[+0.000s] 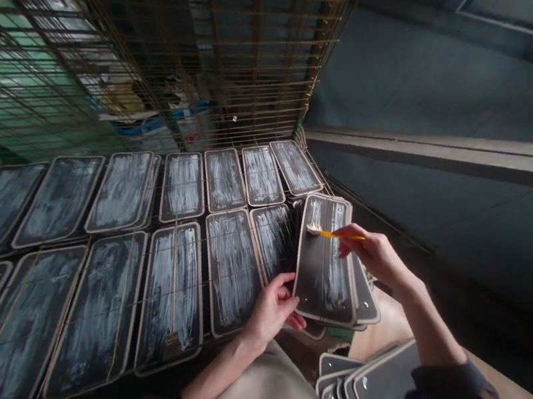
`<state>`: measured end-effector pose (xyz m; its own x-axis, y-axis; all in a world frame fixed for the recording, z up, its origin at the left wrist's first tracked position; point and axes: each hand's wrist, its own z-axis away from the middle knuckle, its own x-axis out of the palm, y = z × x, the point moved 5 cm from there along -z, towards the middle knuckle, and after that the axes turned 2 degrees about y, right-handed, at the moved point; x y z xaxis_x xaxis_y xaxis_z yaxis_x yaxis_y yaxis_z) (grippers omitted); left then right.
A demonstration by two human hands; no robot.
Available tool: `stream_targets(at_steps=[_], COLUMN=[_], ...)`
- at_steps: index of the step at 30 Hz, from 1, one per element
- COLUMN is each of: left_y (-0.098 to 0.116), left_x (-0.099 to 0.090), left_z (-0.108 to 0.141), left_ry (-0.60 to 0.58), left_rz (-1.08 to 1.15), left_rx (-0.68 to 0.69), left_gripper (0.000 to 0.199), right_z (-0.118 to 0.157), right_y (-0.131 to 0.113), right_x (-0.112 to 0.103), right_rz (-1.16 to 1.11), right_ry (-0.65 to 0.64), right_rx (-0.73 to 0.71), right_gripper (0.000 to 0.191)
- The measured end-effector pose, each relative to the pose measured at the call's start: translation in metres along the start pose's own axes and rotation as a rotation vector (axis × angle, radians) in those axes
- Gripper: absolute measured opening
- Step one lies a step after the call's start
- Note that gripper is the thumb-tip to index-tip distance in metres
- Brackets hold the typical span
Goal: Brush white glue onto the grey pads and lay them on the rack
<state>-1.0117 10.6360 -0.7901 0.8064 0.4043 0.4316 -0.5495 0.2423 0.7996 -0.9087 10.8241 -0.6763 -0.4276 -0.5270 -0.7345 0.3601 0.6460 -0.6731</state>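
Note:
My right hand (370,252) is closed on a brush (336,236) with a yellow handle. Its white-coated bristles touch the upper left part of a dark rectangular panel (322,278) with a pale rim. White streaks cover the panel's right side and top; its lower left is bare grey. My left hand (278,305) grips that panel's lower left edge, thumb on top and fingers partly below. Beneath it, more panels (364,298) stick out at the right and bottom.
White-streaked panels (235,272) lie in two rows on a wire rack to the left. Wire mesh (242,48) rises behind them. Bare grey panels (387,386) are stacked at the bottom. A ledge (441,151) runs along the right wall.

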Motion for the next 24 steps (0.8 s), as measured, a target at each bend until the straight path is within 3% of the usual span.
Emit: stream_targets(at_steps=[2,7,9,12,16,21,24], left_y=[0.0,0.003,0.004,0.003,0.003,0.003,0.004], left_x=[0.0,0.0,0.001,0.001,0.0,-0.001,0.0], left_z=[0.0,0.001,0.001,0.001,0.001,0.002,0.002], left_ry=[-0.003,-0.001,-0.001,-0.002,-0.004,-0.003,-0.003], left_rz=[0.005,0.009,0.009,0.013,0.019,-0.003,-0.011], left_rx=[-0.004,-0.004,-0.006,-0.01,-0.012,-0.03,-0.028], left_gripper=[0.052,0.055,0.055,0.056,0.056,0.055,0.054], right_z=[0.004,-0.013,-0.017,-0.009,0.028,0.071,0.086], right_y=[-0.007,0.002,0.009,0.009,-0.011,-0.041,-0.047], right_x=[-0.006,-0.014,-0.006,0.01,0.023,0.026,0.022], right_rz=[-0.084,-0.082,-0.025,0.074,0.065,-0.05,-0.146], right_ry=[-0.029,0.236,0.264,0.168,-0.017,-0.234,-0.265], right_rx=[0.024,0.008,-0.007,-0.024,0.009,0.114,0.165], right_gripper=[0.028,0.029,0.028,0.026,0.025,0.026,0.027])
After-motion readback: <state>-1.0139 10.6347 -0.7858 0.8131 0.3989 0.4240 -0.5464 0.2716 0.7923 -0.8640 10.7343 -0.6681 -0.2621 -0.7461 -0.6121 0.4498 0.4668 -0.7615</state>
